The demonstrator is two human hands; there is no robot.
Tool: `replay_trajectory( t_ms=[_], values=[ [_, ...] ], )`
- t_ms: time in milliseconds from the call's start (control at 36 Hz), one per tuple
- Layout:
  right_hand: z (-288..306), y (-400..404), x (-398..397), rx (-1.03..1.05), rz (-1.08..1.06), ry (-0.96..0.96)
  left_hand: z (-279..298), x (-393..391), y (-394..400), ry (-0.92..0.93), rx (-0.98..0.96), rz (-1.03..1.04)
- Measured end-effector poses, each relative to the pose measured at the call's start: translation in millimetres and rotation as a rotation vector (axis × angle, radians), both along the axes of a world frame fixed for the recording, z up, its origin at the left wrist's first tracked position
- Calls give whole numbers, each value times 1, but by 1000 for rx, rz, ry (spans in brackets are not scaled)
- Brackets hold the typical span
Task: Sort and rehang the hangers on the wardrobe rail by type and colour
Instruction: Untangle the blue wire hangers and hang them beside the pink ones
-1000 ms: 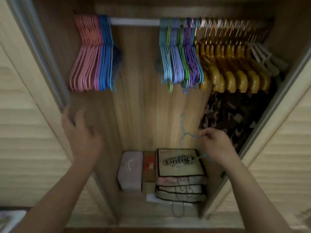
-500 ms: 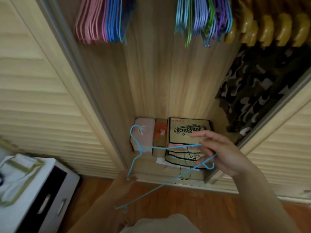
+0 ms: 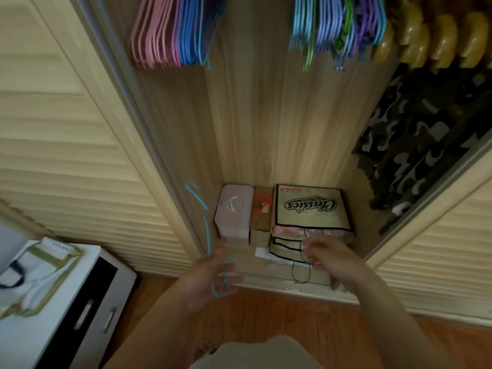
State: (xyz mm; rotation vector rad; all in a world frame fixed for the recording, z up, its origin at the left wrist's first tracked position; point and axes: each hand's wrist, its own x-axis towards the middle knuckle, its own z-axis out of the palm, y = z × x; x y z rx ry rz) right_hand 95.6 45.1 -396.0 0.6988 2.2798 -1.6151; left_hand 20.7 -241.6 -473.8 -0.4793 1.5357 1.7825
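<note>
Left hand [image 3: 210, 278] gripped blue hanger [image 3: 206, 230], hook up above it. Right hand [image 3: 330, 258] free, fingers loosely curled (blurred). Pink/blue group [image 3: 173, 35] sorted overhead; mixed bunch [image 3: 338, 30] remained.

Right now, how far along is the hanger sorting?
Partly done: a pink-and-blue hanger group hangs sorted at the left. In hand: the left hand holds a light blue wire hanger; the right hand holds nothing. Left: the mixed blue, purple and green bunch beside the yellow wooden hangers.
</note>
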Motion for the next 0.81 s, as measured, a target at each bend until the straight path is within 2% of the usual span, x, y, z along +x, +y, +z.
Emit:
replay_trajectory(
  t_ms=[111, 167, 222, 333, 417, 556, 694, 806],
  values=[
    [9, -34, 3, -61, 169, -23, 30, 8, 26, 15, 101, 68],
    [16, -58, 7, -92, 265, -10, 41, 14, 43, 37, 79, 61],
    [18, -78, 9, -100, 322, 4, 54, 20, 58, 56, 135, 18],
    [18, -94, 10, -1, 377, 81, 61, 22, 77, 54, 120, -3],
    [22, -87, 12, 77, 379, 73, 73, 23, 88, 62, 131, 5],
    [20, -79, 13, 50, 303, 76, 86, 20, 101, 97, 169, 32],
    [17, -83, 9, 46, 226, 113, 95, 23, 105, 131, 151, -58],
    [15, -92, 9, 152, 133, 177, 101, 28, 102, 152, 115, -158]
  ],
)
